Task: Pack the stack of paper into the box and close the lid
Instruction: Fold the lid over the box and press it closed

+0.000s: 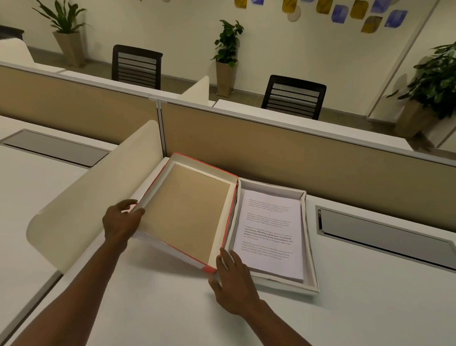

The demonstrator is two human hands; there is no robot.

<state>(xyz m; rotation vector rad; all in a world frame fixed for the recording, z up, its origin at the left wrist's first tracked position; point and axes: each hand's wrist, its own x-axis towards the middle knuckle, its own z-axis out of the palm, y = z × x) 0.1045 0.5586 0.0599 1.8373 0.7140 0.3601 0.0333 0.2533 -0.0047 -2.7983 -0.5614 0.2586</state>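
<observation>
A shallow white box [309, 247] lies open on the white desk, and the stack of printed paper [270, 233] rests flat inside it. Its hinged lid [188, 213], red outside with a brown cardboard lining, joins the box's left side and is tilted up off the desk. My left hand [120, 223] grips the lid's raised left edge near the front. My right hand [233, 278] lies at the front corner where lid and box meet, fingers spread and touching the box's front left rim.
A cream curved divider [88, 202] stands just left of the lid. A tan partition [304, 157] runs behind the box. Grey cable hatches [388, 238] [51, 146] are set into the desk right and left. Chairs and potted plants stand beyond the partition.
</observation>
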